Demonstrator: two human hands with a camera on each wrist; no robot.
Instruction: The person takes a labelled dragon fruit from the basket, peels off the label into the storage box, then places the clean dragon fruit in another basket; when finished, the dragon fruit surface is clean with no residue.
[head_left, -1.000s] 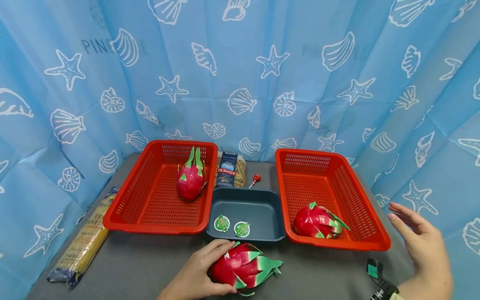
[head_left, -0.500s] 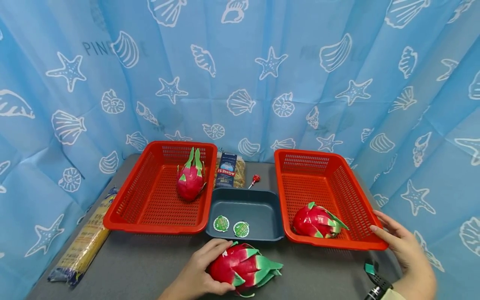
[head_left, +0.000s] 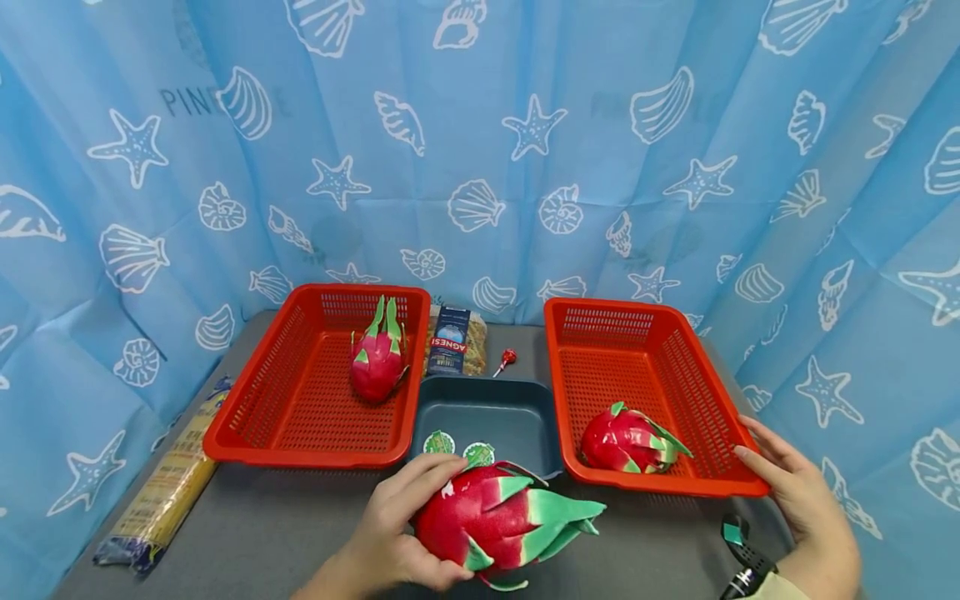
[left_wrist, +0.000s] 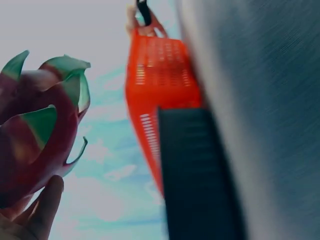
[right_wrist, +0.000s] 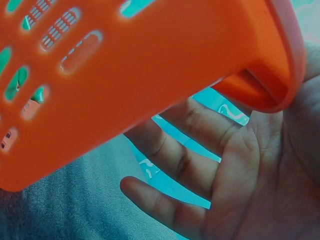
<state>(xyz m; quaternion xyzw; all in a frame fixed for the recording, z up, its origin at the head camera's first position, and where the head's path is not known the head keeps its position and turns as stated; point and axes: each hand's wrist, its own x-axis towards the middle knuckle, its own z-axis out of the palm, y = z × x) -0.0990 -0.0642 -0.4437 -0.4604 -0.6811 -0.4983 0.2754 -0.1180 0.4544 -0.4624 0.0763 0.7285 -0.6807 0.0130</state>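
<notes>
My left hand (head_left: 405, 525) grips the rounded end of a dragon fruit (head_left: 495, 517), its green leaf tips pointing right. In the left wrist view the fruit (left_wrist: 40, 130) is raised, with a finger against its underside. At the front right corner of the right red basket (head_left: 660, 485), my right hand (head_left: 806, 504) holds the rim, thumb over it and fingers outside. The right wrist view has several fingers of this hand (right_wrist: 240, 165) spread under the basket's wall (right_wrist: 165, 60). Inside this basket lies another dragon fruit (head_left: 622, 440).
A left red basket (head_left: 315, 457) bears a third dragon fruit (head_left: 377, 362). Between the baskets sits a dark blue tray (head_left: 510, 417) with two round green labels (head_left: 438, 443). Behind it are an Agnesi pasta bag (head_left: 450, 342) and a lollipop (head_left: 508, 358). A spaghetti pack (head_left: 168, 475) lies far left.
My right hand has moved left from beside the right basket onto its corner. The left hand has lifted the dragon fruit, which now overlaps the tray's front edge in the head view.
</notes>
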